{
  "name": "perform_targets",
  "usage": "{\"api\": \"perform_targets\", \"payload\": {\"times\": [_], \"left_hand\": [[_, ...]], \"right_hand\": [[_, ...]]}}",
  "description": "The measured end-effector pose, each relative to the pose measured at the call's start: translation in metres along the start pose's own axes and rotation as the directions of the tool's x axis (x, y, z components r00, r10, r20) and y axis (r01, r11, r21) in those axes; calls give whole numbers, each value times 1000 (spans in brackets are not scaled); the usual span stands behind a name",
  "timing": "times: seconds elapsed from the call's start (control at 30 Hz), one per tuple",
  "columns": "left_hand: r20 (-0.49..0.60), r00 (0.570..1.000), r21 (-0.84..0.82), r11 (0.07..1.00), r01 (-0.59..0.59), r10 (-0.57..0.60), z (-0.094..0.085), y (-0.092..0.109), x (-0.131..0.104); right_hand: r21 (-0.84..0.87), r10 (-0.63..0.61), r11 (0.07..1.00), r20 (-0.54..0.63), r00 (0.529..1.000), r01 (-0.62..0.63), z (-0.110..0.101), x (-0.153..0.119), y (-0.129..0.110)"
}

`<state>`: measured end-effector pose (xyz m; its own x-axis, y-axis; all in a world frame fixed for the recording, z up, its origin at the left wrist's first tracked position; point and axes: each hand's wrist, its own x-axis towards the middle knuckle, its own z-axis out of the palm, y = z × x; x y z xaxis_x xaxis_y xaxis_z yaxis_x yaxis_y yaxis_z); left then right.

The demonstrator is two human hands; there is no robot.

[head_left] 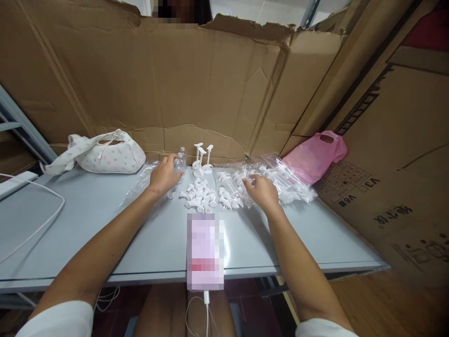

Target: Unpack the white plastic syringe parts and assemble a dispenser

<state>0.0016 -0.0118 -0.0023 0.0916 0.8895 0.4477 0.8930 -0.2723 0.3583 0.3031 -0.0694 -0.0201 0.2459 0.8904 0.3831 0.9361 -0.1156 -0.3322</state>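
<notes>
My left hand (164, 175) is beside a small group of clear plastic bottles (180, 161), its thumb and fingers apart. Whether the fingertips touch the bottles I cannot tell. My right hand (262, 191) rests with fingers spread on or just above a clear plastic bag (229, 185) of white plastic parts. Between the hands lies a loose pile of small white nozzle-like pieces (199, 194). Behind it stand several white pump tops (201, 161) with long stems. Another clear bag (140, 182) lies partly under my left forearm.
A phone-like device (205, 250), blurred out, sits at the grey table's (245, 248) front edge with a white cable (206, 299). A floral cloth bag (108, 154) lies left, a pink bag (315, 157) right. Cardboard (210, 84) walls the back; a large carton (386, 164) stands right. A person is partly visible beyond.
</notes>
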Motion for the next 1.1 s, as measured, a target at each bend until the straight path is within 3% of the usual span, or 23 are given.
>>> {"api": "perform_targets", "payload": {"times": [0.2, 0.37, 0.53, 0.77, 0.87, 0.97, 1.03, 1.1], "left_hand": [[-87, 988, 46, 991, -125, 128, -8, 14, -15], [-76, 968, 38, 971, -235, 237, -12, 23, -38], [-46, 954, 10, 955, -298, 298, -7, 23, -55], [-18, 940, -41, 939, -341, 340, 2, 21, -60], [-31, 941, -112, 935, -338, 336, -2, 24, -61], [-27, 963, -303, 916, -264, 269, -7, 28, -62], [21, 983, -512, 847, -145, 181, -9, 29, -60], [123, 985, -714, 700, 3, 121, -10, 28, -58]], "right_hand": [[-67, 35, 997, 91, 995, -29, 0, 2, 2], [-54, -49, 997, 113, 992, 56, 6, 0, -2], [47, -109, 994, 140, 984, 104, 13, 1, -2], [279, -39, 960, 31, 999, 29, 13, -3, -6], [418, -33, 907, -68, 997, 59, 9, -5, -9], [554, -51, 820, -178, 983, 143, 2, -7, -14], [676, -97, 699, -232, 968, 232, -3, -10, -18], [804, -141, 532, -223, 964, 264, -7, -14, -24]]}}
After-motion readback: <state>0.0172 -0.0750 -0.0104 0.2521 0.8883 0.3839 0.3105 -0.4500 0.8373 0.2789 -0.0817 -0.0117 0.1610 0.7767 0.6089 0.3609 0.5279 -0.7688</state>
